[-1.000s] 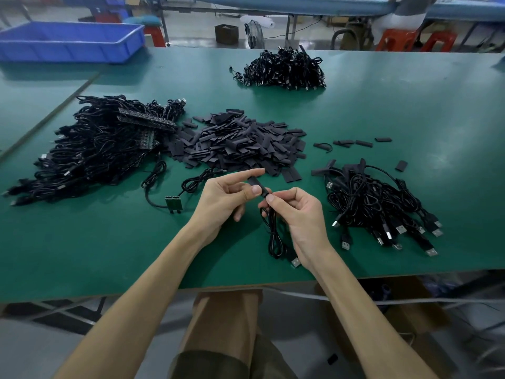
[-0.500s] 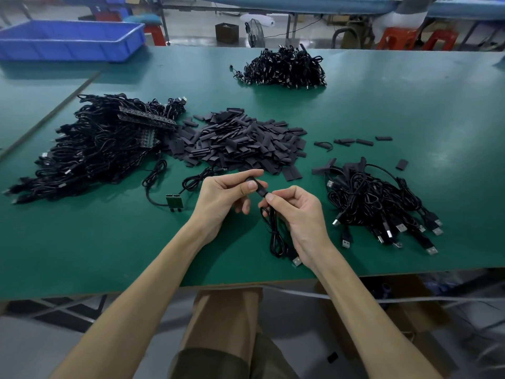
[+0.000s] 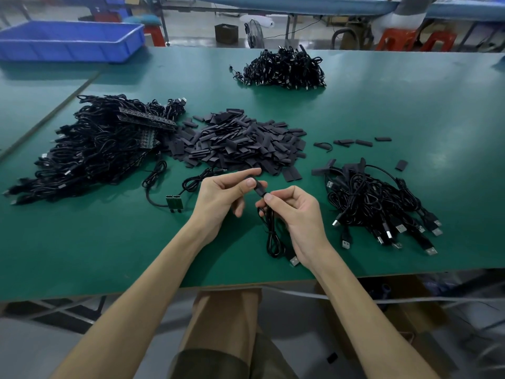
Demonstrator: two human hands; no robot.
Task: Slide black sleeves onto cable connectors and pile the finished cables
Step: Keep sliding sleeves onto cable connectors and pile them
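Observation:
My left hand [image 3: 222, 195] pinches a black sleeve [image 3: 259, 188] between thumb and forefinger. My right hand [image 3: 296, 214] pinches the black cable [image 3: 272, 236] just below that sleeve; the coiled cable hangs down to the table, its USB plug [image 3: 293, 260] lying by my wrist. Behind my hands lies a heap of loose black sleeves [image 3: 237, 143]. A pile of sleeved cables [image 3: 374, 203] with USB plugs sits to the right. A big tangle of cables [image 3: 101, 146] lies to the left.
Two cables joined to a small green connector board [image 3: 174, 202] lie left of my left hand. Another cable heap [image 3: 284, 69] sits at the table's far side. A few stray sleeves [image 3: 355, 143] lie right of the heap. A blue bin [image 3: 68, 41] stands far left.
Both hands have stayed in place; the sleeve sits a little lower between my fingertips, closer to my right thumb. The view has shifted slightly.

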